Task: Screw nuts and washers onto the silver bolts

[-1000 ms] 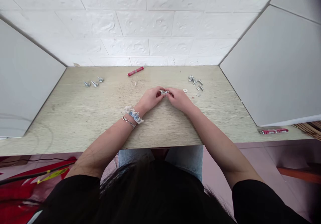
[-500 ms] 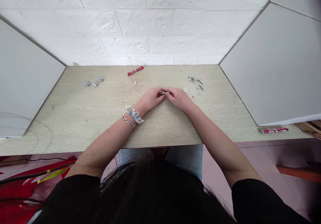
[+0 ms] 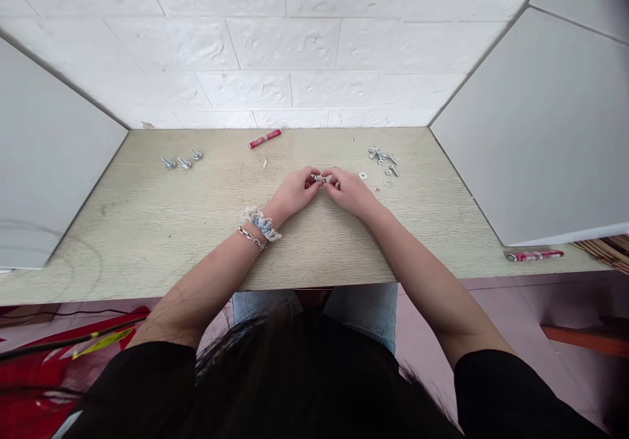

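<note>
Above the middle of the table, my two hands meet at a small silver bolt [image 3: 320, 179]. The fingertips of my left hand [image 3: 296, 191] pinch its left end. At its right end, the thumb and fingers of my right hand [image 3: 352, 191] are closed on it. Fingers cover part of the bolt, and I cannot make out which small parts sit on it. Just right of my right hand lie a flat washer [image 3: 362, 175] and a thin ring washer [image 3: 388, 184]. Beyond them is a loose pile of bolts and nuts [image 3: 377, 154].
Three bolts with washers [image 3: 184, 162] lie at the table's left. A red tube [image 3: 264, 139] rests near the white brick wall [image 3: 314, 46], and another red tube [image 3: 535, 255] lies at the right front edge. Grey panels [image 3: 531, 131] flank the table [image 3: 196, 229].
My fingers have shifted slightly around the bolt, and more of it shows between my hands. The loose parts on the table have not moved.
</note>
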The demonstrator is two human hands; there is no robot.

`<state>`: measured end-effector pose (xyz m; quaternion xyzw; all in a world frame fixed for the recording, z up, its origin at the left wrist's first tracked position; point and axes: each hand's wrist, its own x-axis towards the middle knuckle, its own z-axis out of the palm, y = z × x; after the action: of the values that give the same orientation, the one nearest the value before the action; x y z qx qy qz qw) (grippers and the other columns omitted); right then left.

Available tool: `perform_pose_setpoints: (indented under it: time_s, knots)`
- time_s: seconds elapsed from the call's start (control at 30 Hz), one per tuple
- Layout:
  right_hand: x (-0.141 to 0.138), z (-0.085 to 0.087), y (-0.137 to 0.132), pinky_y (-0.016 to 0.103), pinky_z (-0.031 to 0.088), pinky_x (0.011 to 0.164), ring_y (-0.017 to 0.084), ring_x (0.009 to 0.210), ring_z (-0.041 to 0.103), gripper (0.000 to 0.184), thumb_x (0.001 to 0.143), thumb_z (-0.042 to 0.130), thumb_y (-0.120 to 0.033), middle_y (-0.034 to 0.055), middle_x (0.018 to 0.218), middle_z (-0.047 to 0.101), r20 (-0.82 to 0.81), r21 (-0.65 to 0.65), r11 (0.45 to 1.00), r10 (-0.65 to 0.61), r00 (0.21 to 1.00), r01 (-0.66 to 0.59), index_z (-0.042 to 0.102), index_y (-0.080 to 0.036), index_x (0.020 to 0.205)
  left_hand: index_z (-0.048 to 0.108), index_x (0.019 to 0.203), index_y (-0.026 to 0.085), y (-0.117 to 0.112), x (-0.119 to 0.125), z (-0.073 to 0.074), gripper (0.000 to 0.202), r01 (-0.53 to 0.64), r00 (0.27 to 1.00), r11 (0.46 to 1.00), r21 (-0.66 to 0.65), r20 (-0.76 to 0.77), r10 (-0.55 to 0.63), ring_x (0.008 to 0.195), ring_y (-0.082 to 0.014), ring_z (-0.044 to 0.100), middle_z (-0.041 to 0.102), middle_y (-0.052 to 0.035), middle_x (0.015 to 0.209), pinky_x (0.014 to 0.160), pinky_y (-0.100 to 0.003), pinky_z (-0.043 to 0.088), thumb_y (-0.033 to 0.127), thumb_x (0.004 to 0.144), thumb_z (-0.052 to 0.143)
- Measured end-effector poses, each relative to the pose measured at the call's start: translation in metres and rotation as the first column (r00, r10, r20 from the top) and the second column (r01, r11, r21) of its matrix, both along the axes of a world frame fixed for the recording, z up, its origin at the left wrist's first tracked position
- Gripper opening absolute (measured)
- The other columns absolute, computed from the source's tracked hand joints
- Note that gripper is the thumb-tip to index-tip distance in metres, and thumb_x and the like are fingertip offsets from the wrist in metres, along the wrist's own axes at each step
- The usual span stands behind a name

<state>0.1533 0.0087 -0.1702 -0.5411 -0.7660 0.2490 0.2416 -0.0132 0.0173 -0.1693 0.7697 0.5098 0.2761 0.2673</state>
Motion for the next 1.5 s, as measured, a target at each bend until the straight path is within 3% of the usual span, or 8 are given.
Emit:
perform_pose_setpoints:
  time_s: [0.27, 0.7, 1.07, 1.5]
  knots:
    - [-0.0001, -0.0024, -0.0003, 0.028, 0.039, 0.066, 0.016, 0.066, 0.054, 0.024, 0.086, 0.044, -0.032, 0.0026, 0.082, 0.063, -0.041, 0.011, 1.000, -0.004, 0.999, 0.004, 0.051, -0.020, 0.106, 0.059, 0.105, 0.015, 0.0007, 0.0016, 0.0013, 0.026, -0.040, 0.999, 0.999, -0.032, 0.034, 0.041, 0.074, -0.0127, 0.059, 0.066, -0.0022, 0.083, 0.074, -0.026, 0.047, 0.030, 0.084, 0.053]
    - [-0.0004, -0.0017, 0.0007, 0.029, 0.038, 0.070, 0.018, 0.079, 0.055, 0.023, 0.089, 0.039, -0.031, 0.0059, 0.092, 0.064, -0.037, 0.034, 0.999, -0.013, 0.999, 0.015, 0.054, -0.018, 0.101, 0.057, 0.109, 0.017, 0.0006, 0.0009, 0.0001, 0.028, 0.011, 1.000, 1.000, 0.017, 0.015, -0.011, 0.065, -0.0119, 0.054, 0.060, 0.0016, 0.070, 0.068, -0.025, 0.043, 0.025, 0.084, 0.048]
    - [-0.0008, -0.0009, 0.0003, 0.028, 0.037, 0.068, 0.017, 0.077, 0.054, 0.022, 0.089, 0.040, -0.030, 0.0053, 0.089, 0.064, -0.009, 0.030, 0.999, -0.012, 1.000, 0.012, 0.057, -0.018, 0.096, 0.055, 0.096, 0.017, -0.0009, 0.0020, 0.0023, 0.018, 0.003, 0.999, 1.000, -0.010, 0.039, -0.003, 0.061, -0.0111, 0.050, 0.055, 0.0031, 0.064, 0.064, -0.024, 0.041, 0.023, 0.081, 0.050]
    - [-0.0003, -0.0018, -0.0006, 0.029, 0.041, 0.071, 0.017, 0.075, 0.058, 0.028, 0.085, 0.044, -0.032, 0.0034, 0.082, 0.065, -0.045, 0.016, 1.000, 0.013, 0.999, -0.012, 0.054, -0.020, 0.108, 0.052, 0.092, 0.018, 0.0011, 0.0018, -0.0008, 0.013, -0.001, 0.995, 0.999, -0.033, 0.099, 0.005, 0.061, -0.0112, 0.050, 0.053, 0.0033, 0.064, 0.061, -0.025, 0.040, 0.024, 0.081, 0.049]
